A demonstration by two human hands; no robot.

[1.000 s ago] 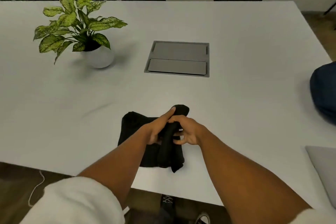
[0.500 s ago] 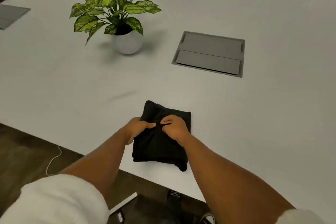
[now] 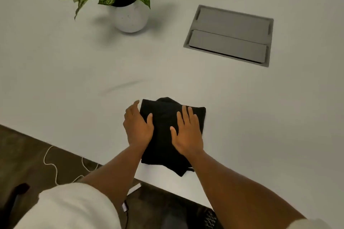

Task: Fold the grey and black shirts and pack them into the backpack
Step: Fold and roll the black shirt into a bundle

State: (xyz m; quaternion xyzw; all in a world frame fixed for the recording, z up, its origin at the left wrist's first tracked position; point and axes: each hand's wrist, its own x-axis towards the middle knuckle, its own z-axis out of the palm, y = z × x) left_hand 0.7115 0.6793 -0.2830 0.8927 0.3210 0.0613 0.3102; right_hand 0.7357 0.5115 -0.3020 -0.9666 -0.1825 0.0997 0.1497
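The white table (image 3: 55, 72) has a grey cable hatch (image 3: 229, 35) toward its far edge, beside a potted plant (image 3: 130, 15). Near its front edge lies the folded black shirt (image 3: 163, 135). The left hand (image 3: 137, 126) and the right hand (image 3: 188, 134) press it, fingers straight.

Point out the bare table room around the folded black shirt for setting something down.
Bare table stretches between the plant pot and the black shirt, and right of the shirt below the grey hatch. The near edge is crowded: both the left hand and right hand press the shirt.
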